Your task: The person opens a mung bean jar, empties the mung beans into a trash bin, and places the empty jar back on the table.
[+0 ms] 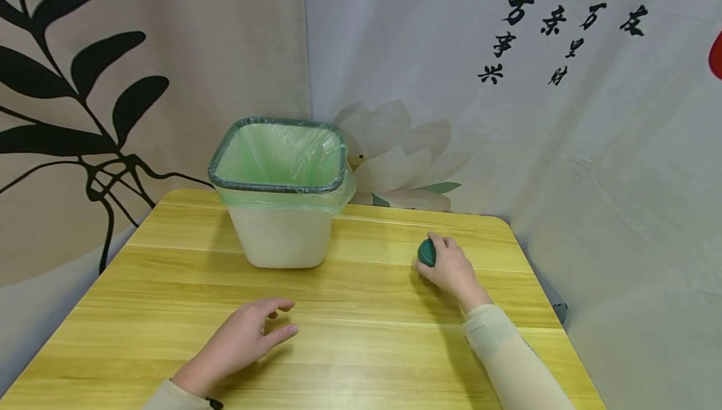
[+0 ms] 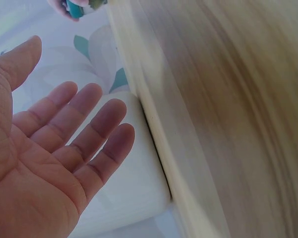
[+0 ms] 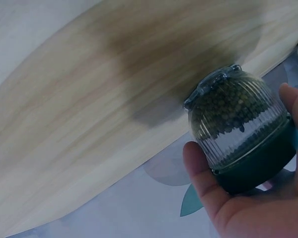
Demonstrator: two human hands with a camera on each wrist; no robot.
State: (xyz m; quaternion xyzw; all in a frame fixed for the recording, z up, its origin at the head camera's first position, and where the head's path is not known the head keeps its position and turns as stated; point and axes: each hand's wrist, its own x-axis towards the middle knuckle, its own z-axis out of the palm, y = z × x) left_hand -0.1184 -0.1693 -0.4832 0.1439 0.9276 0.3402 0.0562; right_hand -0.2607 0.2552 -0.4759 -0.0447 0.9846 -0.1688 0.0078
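My right hand point(image 1: 451, 269) grips a small ribbed glass jar point(image 3: 233, 109) with a dark green lid point(image 1: 427, 252), over the right back part of the table. Small greenish grains fill part of the jar, seen through its glass in the right wrist view. Thumb and fingers hold it around the lid end. My left hand point(image 1: 245, 338) is over the left front of the table with nothing in it. In the left wrist view its palm shows, the fingers point(image 2: 114, 141) loosely extended and the thumb apart.
A white bin point(image 1: 284, 234) lined with a pale green plastic bag point(image 1: 276, 198) stands at the back left of the wooden table point(image 1: 361, 347). Behind the table hang pale printed curtains point(image 1: 395, 34), with dark leaves, a lotus and black characters.
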